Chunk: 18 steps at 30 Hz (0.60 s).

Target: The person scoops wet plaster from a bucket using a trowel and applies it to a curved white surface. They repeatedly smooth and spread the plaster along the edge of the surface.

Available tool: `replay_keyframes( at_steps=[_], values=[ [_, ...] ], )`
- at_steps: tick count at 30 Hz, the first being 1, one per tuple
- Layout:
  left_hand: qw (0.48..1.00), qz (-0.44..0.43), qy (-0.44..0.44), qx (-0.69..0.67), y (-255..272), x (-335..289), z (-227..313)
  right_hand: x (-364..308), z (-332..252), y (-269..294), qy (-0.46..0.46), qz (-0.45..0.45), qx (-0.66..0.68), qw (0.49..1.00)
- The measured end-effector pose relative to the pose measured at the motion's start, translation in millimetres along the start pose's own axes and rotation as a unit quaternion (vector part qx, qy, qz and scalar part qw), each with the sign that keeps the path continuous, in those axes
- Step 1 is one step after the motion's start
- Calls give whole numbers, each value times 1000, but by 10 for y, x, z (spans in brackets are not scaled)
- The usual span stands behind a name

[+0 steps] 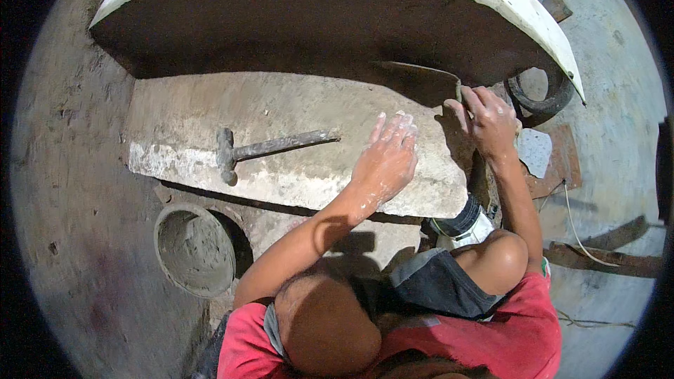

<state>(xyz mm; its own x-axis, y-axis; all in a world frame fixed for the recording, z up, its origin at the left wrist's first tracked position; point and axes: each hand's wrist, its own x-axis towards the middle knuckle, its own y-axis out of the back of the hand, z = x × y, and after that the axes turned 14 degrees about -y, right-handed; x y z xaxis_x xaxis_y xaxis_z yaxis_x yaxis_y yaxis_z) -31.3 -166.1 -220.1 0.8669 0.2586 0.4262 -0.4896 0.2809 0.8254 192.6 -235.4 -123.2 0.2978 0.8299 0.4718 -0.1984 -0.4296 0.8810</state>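
My left hand (388, 156) rests palm down on the pale, worn slab (295, 109), its fingers stretched out and dusted with white. Over the slab's right end my right hand (493, 125) is closed, thumb and fingers round the end of a thin, trowel-like tool (428, 69). Its narrow edge runs left into the shadow under the dark upright panel, so its full shape is hidden. Left of my left hand, a hammer (281, 144) lies on the slab with its head to the left.
Behind the slab stands a large curved panel (302, 14) with a white rim. A round container of grey paste (194, 249) sits at the lower left. To the right are a black ring (554, 109), a reddish board (562, 161) with a white piece on it, and a wooden plank (604, 260).
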Motion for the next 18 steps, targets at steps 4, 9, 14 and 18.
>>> replay_keyframes(
  at_steps=[4, 9, 14, 18],
  values=[
    [1000, 5, -2, 3, -9, -10, -1, 30, 218, -55, -3, 46, 20, 999],
    [1000, 5, -1, 13, 1, -1, 1, 216, 411, 246, -17, 175, 112, 978],
    [999, -5, -42, 6, 73, 94, -48, 197, 476, 295, 16, 125, 162, 979],
    [989, -40, -137, -40, 25, 242, -139, 51, 444, 9, 14, 52, 66, 996]
  ],
)
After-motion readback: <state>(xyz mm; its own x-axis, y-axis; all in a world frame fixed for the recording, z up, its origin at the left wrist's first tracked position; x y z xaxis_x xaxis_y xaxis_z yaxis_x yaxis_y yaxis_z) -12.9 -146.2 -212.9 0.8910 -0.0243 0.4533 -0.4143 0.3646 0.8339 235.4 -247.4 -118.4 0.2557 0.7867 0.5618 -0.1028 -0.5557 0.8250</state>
